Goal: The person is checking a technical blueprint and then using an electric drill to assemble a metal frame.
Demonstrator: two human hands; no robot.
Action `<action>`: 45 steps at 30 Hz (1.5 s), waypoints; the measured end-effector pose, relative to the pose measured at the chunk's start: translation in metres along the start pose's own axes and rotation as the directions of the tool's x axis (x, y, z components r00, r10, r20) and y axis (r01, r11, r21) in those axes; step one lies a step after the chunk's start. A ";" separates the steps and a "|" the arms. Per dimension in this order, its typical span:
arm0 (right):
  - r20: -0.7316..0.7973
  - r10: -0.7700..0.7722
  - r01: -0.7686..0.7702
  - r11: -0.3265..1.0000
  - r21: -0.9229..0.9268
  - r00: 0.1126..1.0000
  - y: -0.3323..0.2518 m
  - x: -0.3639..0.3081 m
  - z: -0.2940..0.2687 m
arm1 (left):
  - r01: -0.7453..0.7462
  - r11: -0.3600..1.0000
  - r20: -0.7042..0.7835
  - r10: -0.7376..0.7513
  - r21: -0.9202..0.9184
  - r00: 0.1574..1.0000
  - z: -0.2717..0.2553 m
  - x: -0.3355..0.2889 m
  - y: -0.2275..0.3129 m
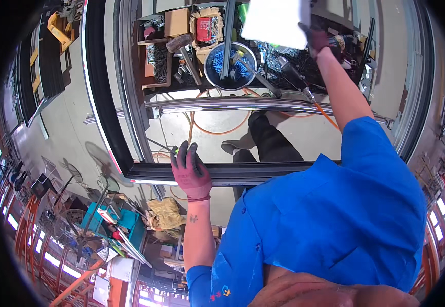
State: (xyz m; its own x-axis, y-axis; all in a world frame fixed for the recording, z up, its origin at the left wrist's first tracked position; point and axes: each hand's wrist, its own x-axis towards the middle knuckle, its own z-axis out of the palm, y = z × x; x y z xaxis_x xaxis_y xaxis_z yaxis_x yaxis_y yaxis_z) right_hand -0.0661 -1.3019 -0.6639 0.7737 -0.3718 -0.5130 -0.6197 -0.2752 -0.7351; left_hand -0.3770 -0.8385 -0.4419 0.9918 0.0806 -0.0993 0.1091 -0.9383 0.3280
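Taking the middle of the view as the hub of the clock, the left hand (190, 171), in a maroon and dark grey glove, sits just off centre toward 8 o'clock, its fingers bent over the near rail of a black and silver frame (263, 169). A thin dark rod (159, 145) runs from the fingertips toward 10 o'clock, with a dab of green at the hand's end; I cannot tell whether the fingers grasp it or merely lie against it. The right hand (321, 42), gloved alike, reaches out between 1 and 2 o'clock, its fingers grasping the right edge of a white sheet (275, 21), which lies toward 1 o'clock above the crowded desk (174, 91). Left of that sheet, at 12 o'clock, stands a round metal bucket (208, 71) of blue pieces, with a hammer (259, 78) leaning out over its rim toward the person. Another hammer (180, 43) lies at 11 o'clock, beside an open box (168, 77) of screws, while a red packet (204, 29) sits in a torn carton (218, 36) near 12. A power tool (291, 69) lies at 1 o'clock, below the sheet. On the floor, toward 8 o'clock, are a turquoise case (136, 220) and, at 7, a tan sack (166, 213).
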 end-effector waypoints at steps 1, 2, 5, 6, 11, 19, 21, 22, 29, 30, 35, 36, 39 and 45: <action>-0.004 -0.086 0.086 0.996 -0.028 0.996 0.029 0.011 0.000 | -0.018 1.000 0.002 0.018 -0.001 1.000 0.002 0.003 0.000; -0.017 -0.176 0.174 0.982 -0.068 0.984 0.075 0.037 -0.003 | -0.041 0.999 0.003 0.041 -0.017 0.999 0.004 0.008 0.001; 0.050 -0.276 0.278 0.959 -0.054 0.960 0.094 -0.007 0.035 | -0.026 1.000 -0.025 0.026 0.014 0.999 0.002 -0.007 -0.006; -0.012 -0.218 0.214 0.966 -0.148 0.976 0.085 -0.041 0.025 | -0.022 1.000 0.002 0.022 0.009 1.000 0.000 -0.001 0.000; 0.310 -0.542 0.618 0.741 -0.263 0.781 0.105 -0.186 0.000 | -0.043 0.999 0.020 0.043 0.011 0.999 0.002 0.002 -0.001; 0.570 -0.351 0.612 0.701 -0.366 0.743 0.074 -0.305 -0.009 | -0.045 0.999 0.013 0.045 0.017 0.999 0.004 -0.002 0.002; 0.590 -0.374 0.615 0.738 -0.278 0.716 0.063 -0.312 -0.009 | -0.051 0.999 -0.001 0.051 -0.003 0.999 0.004 -0.002 0.003; 0.611 -0.400 0.613 0.769 -0.182 0.683 0.060 -0.316 -0.010 | -0.059 0.998 -0.004 0.059 -0.007 0.998 0.004 -0.002 0.004; 0.766 -0.219 0.504 0.849 -0.155 0.605 0.050 -0.351 -0.032 | -0.047 0.999 -0.113 0.044 -0.024 0.993 0.003 -0.006 0.010; 0.742 -0.273 0.559 0.813 -0.162 0.612 0.050 -0.347 -0.037 | -0.052 0.998 -0.120 0.049 -0.021 0.992 0.002 -0.008 0.011; 0.209 -0.193 0.254 0.913 -0.321 0.959 0.090 -0.216 -0.072 | -0.008 1.000 -0.032 0.007 -0.015 0.999 -0.001 -0.019 0.010; 0.253 -0.107 0.235 0.795 -0.559 0.962 0.108 -0.175 -0.089 | -0.038 0.999 -0.032 0.038 -0.006 0.999 -0.001 -0.013 0.009; 0.289 0.246 0.128 0.516 -0.847 0.925 0.214 -0.074 -0.094 | -0.058 0.998 -0.017 0.058 -0.001 0.998 0.006 -0.002 0.010; 0.253 0.503 0.187 0.179 -0.966 0.827 0.265 -0.022 -0.079 | -0.004 1.000 0.007 0.003 0.023 1.000 0.008 -0.004 0.008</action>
State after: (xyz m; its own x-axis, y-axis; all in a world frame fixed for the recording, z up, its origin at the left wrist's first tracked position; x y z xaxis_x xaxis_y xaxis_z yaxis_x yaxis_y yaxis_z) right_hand -0.2579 -1.4368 -0.8128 0.3616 -0.2217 -0.9056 -0.0939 -0.9750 0.2012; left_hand -0.3810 -0.8490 -0.4460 0.9917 0.0751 -0.1045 0.1040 -0.9462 0.3064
